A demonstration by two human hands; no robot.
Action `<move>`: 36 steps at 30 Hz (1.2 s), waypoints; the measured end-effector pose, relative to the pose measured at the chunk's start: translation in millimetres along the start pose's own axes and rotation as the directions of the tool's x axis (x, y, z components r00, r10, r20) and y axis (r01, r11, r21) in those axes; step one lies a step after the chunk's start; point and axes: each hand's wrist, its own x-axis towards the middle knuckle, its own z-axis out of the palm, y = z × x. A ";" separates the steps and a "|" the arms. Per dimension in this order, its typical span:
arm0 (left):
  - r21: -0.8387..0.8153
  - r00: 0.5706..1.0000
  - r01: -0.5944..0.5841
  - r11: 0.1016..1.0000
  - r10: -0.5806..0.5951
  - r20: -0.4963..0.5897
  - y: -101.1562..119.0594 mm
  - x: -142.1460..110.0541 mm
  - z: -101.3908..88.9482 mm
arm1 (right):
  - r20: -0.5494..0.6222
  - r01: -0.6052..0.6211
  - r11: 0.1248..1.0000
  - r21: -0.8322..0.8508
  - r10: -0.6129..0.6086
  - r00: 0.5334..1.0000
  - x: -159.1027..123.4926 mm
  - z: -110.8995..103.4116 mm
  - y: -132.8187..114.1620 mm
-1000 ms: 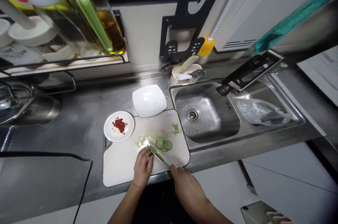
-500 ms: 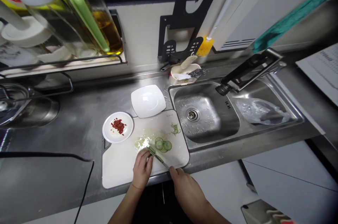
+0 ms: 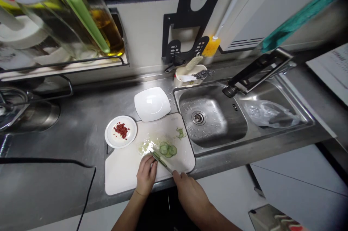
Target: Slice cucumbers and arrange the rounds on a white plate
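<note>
My right hand (image 3: pixel 189 190) is closed around the handle of a kitchen knife (image 3: pixel 168 168), whose blade slants up and left over the cutting board (image 3: pixel 122 176). Against the blade's left side, the curled fingers of my left hand (image 3: pixel 146 175) grip a piece of cucumber, mostly hidden by the fingers and knife. Some green shows along the blade. Just beyond it lie several round cucumber slices (image 3: pixel 168 149), overlapping on the wet white board. Thin green trimmings (image 3: pixel 180 133) rest near the board's right edge.
A white plate (image 3: pixel 108 137) with chopped red pieces (image 3: pixel 121 130) overlaps the board's upper left corner. Behind the board stands a white square dish (image 3: pixel 152 104). To the right are the sink (image 3: pixel 212 133), faucet (image 3: pixel 244 75) and a plastic bag (image 3: pixel 268 115). A black cable (image 3: pixel 91 184) crosses the left counter.
The knife and my right hand have shifted very slightly left. My left hand stays at the same spot, and the slices have not moved.
</note>
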 end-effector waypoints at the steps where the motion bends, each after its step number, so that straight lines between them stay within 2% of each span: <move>1: 0.000 1.000 0.002 1.000 -0.002 -0.001 -0.1 0.0 0.0 | -0.001 -0.001 1.000 -0.005 0.001 1.000 0.7 0.3 0.0; 23: -0.030 0.999 0.008 1.000 -0.007 0.032 -2.8 -0.3 -0.1 | 0.029 0.017 1.000 0.006 -0.017 0.999 17.5 -9.3 -9.2; 36: -0.011 0.999 0.019 1.000 -0.019 0.034 -0.1 0.9 -0.8 | 0.026 0.026 1.000 0.006 -0.026 0.999 34.2 -5.7 -17.6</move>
